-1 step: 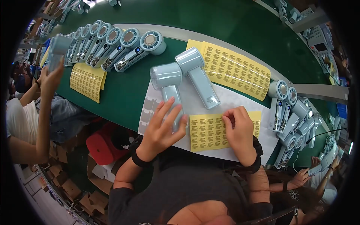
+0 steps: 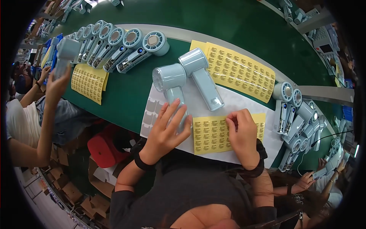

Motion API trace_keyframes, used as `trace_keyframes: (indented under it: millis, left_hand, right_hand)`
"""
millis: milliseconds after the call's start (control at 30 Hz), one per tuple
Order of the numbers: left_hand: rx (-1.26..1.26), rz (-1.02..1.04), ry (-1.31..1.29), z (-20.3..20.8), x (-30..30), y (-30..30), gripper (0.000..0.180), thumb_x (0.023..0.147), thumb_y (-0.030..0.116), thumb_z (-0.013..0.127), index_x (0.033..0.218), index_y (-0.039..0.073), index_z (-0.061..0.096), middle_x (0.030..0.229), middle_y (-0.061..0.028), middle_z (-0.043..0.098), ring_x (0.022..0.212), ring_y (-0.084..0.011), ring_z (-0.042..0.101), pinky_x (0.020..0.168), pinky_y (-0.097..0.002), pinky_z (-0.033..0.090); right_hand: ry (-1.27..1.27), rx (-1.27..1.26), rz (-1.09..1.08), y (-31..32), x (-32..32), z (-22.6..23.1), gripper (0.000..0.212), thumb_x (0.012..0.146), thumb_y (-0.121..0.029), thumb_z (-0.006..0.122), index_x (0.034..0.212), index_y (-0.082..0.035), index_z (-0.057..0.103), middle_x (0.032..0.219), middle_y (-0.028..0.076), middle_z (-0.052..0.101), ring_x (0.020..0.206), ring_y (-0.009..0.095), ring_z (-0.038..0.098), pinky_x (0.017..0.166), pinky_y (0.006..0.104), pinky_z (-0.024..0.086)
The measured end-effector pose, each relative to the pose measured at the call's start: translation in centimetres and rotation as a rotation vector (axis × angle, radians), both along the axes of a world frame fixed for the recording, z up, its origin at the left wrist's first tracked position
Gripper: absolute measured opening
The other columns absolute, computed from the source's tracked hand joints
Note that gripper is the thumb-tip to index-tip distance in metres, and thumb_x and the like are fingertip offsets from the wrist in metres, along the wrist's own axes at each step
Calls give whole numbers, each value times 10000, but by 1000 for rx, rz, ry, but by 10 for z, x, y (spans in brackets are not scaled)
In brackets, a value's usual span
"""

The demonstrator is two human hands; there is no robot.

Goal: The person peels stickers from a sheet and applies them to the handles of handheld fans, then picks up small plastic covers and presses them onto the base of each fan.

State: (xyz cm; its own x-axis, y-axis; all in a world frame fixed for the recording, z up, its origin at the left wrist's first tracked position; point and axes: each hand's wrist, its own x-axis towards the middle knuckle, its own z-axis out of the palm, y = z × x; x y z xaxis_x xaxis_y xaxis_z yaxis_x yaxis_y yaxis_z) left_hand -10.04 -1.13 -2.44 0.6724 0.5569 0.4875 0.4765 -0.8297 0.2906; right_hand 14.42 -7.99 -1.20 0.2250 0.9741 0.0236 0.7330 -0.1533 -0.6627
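1. A small yellow label sheet (image 2: 213, 133) lies flat on a white backing sheet (image 2: 244, 105) at the near edge of a green work surface (image 2: 126, 95), directly in front of the person.

2. The right hand (image 2: 242, 135) rests on the yellow sheet's right half, fingers curled, the fingertips (image 2: 230, 121) pinched together on a label near the sheet's upper edge.

3. The left hand (image 2: 166, 131) spreads its fingers, loosely wrapped over the handle of a pale blue handheld fan (image 2: 169, 82), which lies on the white sheet just left of the labels, its round head pointing away from the person.

4. A second pale blue fan (image 2: 202, 76) lies beside the first, tilted, its handle reaching toward the small sheet's top edge.

5. A larger yellow label sheet (image 2: 238, 70) lies beyond the two fans, angled across the far part of the white sheet.

6. A row of similar fans (image 2: 118, 47) lies side by side to the upper left; a further yellow sheet (image 2: 88, 82) sits below that row.

7. More fans (image 2: 295, 114) are clustered to the right of the white sheet.

8. At far left, another person's hand (image 2: 57, 86) holds up a pale blue fan (image 2: 65, 53).

9. A red cap (image 2: 105, 149) sits below the table edge, left of the person's left forearm.
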Motion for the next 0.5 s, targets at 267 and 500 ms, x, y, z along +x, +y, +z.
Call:
trace_keyframes:
  millis: [267,500]
  left_hand:
    - [-223,-28,207,18,-3,-17,482,800,14,672,1260,159,659,1440,-144,493,1274,-344,520,1114,-502,399]
    - [-171,-348,295,5,9,-35,376,886,143,627,1261,128,658,1446,-66,515,1280,-201,534,1014,-381,453]
  right_hand:
    - [182,-127,11,-6,4,15,83,857,23,663,910,20,600,904,103,592,778,217,633,693,314,514]
    - [481,-270,103,-4,25,30,85,846,1,683,905,6,623,979,85,610,899,188,630,788,302,516]
